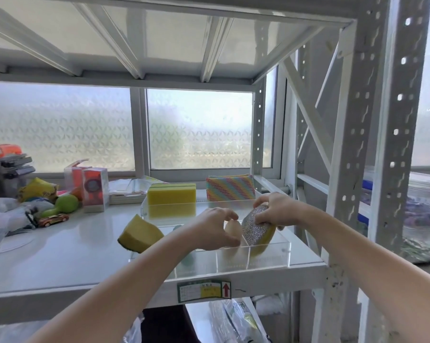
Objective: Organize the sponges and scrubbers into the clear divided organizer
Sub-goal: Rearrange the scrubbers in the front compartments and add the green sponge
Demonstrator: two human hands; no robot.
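Now we are seating scrubbers in the near right part of the clear divided organizer [268, 258] on the white shelf [68, 253]. Our right hand [278, 210] is clamped on the silver-faced scrubber [257, 229], which stands tilted on edge in a compartment; our left hand [215, 229] pinches a pale peach sponge [232, 230] just beside it. 1 loose yellow sponge [139, 232] lies outside the organizer, so next, we judge, comes pressing both upright, then fetching it.
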